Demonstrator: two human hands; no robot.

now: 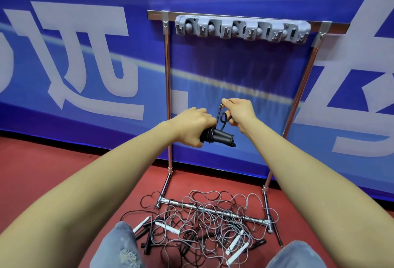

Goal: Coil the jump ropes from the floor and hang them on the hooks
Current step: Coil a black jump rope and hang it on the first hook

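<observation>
Left hand grips the black ribbed plastic jump-rope handles as an anchor; right hand pinches the thin black cord loop, apparently winding it tight. Grey plastic hook rack hangs bare above, while loose black and grey ropes lie tangled on the red floor.

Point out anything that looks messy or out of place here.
The jump ropes lie in one tangled heap on the floor, looped over the rack's base bar. The hook rail above holds nothing.
</observation>
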